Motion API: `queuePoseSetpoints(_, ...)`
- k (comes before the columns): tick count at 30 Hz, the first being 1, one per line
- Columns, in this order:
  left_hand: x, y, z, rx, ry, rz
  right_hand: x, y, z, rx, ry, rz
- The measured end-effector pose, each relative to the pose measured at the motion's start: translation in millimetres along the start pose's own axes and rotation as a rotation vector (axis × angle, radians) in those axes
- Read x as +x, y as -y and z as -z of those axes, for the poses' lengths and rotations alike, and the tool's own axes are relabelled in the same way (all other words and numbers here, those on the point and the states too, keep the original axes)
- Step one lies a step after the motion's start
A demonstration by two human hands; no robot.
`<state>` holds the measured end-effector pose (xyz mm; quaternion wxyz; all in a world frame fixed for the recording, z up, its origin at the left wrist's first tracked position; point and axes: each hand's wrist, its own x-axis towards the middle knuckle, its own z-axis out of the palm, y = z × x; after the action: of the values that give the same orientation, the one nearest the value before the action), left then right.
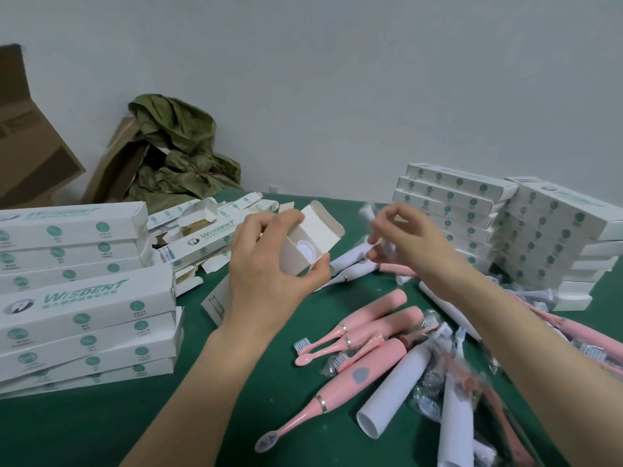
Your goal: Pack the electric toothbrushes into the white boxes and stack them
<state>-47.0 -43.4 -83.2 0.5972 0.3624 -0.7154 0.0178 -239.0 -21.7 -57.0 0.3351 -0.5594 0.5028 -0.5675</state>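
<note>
My left hand (269,261) grips a white box (315,237) by its open end, flap up; the round base of a toothbrush shows inside it. My right hand (408,241) pinches a small brush head in a clear wrapper (377,237), blurred, just right of the box opening. Loose pink toothbrushes (367,372) and white toothbrushes (394,392) lie in a heap on the green table at the lower right. Closed white boxes are stacked at the left (84,298) and at the right (488,217).
Open white boxes (202,230) lie jumbled behind my left hand. Wrapped brush heads (428,396) are scattered among the loose toothbrushes. Brown cartons (30,156) and crumpled green wrapping (182,153) stand against the wall at the back left.
</note>
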Motion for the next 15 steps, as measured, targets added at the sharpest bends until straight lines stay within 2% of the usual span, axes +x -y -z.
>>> queuePoseSetpoints(2, 0, 1, 0, 0.001, 0.009, -0.019, -19, 27, -4, 0.396, 0.091, -0.033)
queuePoseSetpoints(3, 0, 1, 0, -0.007, 0.017, -0.015, -28, 40, -7, 0.438, 0.160, -0.039)
queuePoseSetpoints(4, 0, 0, 0, -0.015, 0.027, -0.015, -34, 50, -13, 0.378, 0.215, -0.038)
queuePoseSetpoints(6, 0, -1, 0, -0.028, 0.062, -0.037, -43, 59, -28, 0.039, 0.206, 0.004)
queuePoseSetpoints(9, 1, -4, 1, -0.029, 0.147, -0.069, -41, 62, -49, -0.389, -0.009, 0.128)
queuePoseSetpoints(11, 2, -2, 3, -0.009, 0.156, -0.057, -37, 63, -55, -0.546, -0.099, 0.182)
queuePoseSetpoints(13, 0, -1, 3, -0.007, 0.157, -0.058, -34, 61, -56, -0.703, -0.096, 0.194)
queuePoseSetpoints(15, -4, -3, 0, -0.013, 0.181, -0.090, -33, 59, -58, -0.739, -0.069, 0.198)
